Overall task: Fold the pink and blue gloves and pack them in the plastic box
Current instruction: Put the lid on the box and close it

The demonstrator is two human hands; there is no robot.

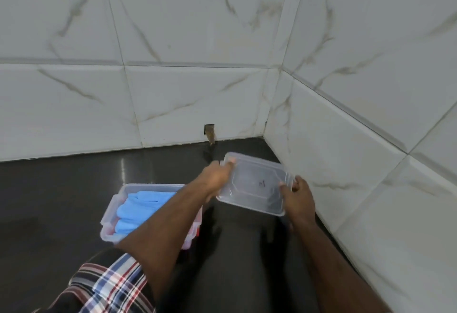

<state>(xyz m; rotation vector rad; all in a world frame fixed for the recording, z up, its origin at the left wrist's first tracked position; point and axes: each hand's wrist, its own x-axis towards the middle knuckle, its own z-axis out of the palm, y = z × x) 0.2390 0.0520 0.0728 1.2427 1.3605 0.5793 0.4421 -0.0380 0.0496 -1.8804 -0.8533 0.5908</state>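
Gloves (138, 207) lie blue-side up in the box (112, 216) on the dark counter (49, 201), pink barely showing at its near edge. Your left hand (216, 176) pinches the lid's (254, 186) far corner; your right hand (300, 195) curls round its right end. Keep the lid level, square it over the box beside it, then press evenly along the rim.

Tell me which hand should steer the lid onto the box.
Left. Both hands grip the clear lid, but the left hand and its forearm already lie on the side of the plastic box of blue gloves; the right hand is nearer the wall.
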